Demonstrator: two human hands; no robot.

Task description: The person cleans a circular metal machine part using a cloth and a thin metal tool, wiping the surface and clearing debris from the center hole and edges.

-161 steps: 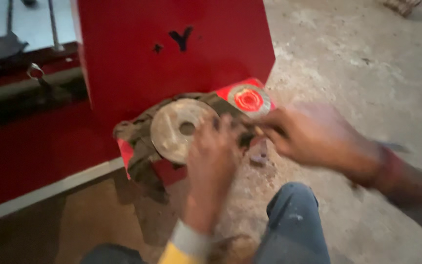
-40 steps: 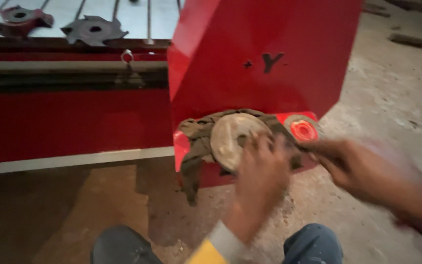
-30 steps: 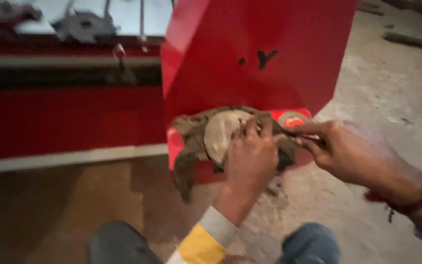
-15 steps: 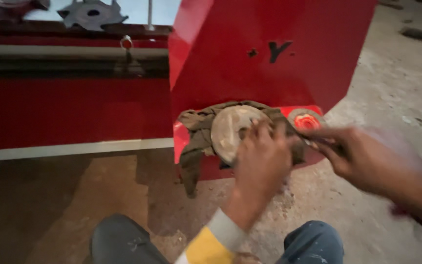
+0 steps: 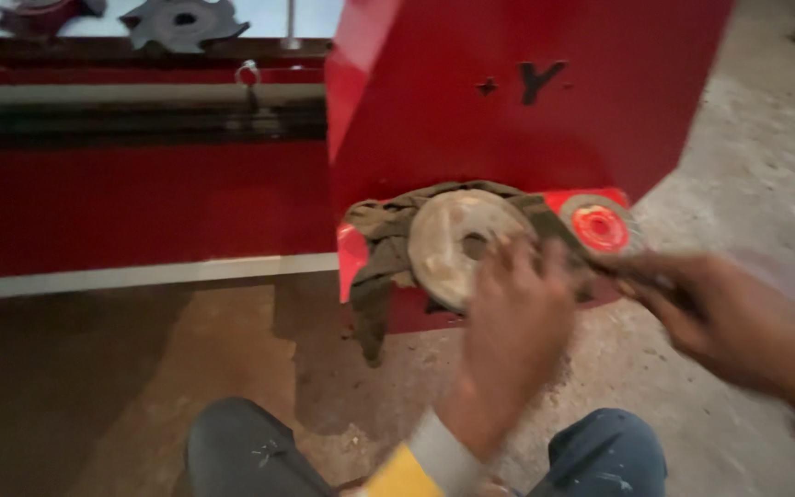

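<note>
Here, head view: the left hand [image 5: 517, 317], blurred, rests its fingertips [image 5: 508, 256] on the lower right edge of a round, dull-grey metal disc with a central hole [image 5: 457, 241]. The disc lies tilted on a crumpled olive-brown rag [image 5: 381, 253], which is draped over the red ledge at the foot of a red painted machine column [image 5: 471, 101]. The right hand [image 5: 724, 317], also blurred, is curled around a thin dark object whose kind cannot be told, just beside the rag's right end. A round red and grey disc [image 5: 598, 225] sits on the ledge, right of the metal disc. Toothed dark cutter wheels [image 5: 181, 20] lie on the machine bed at upper left. Bent knees in dark trousers [image 5: 250, 456] show at the bottom, above a dusty concrete floor [image 5: 747, 147].
</note>
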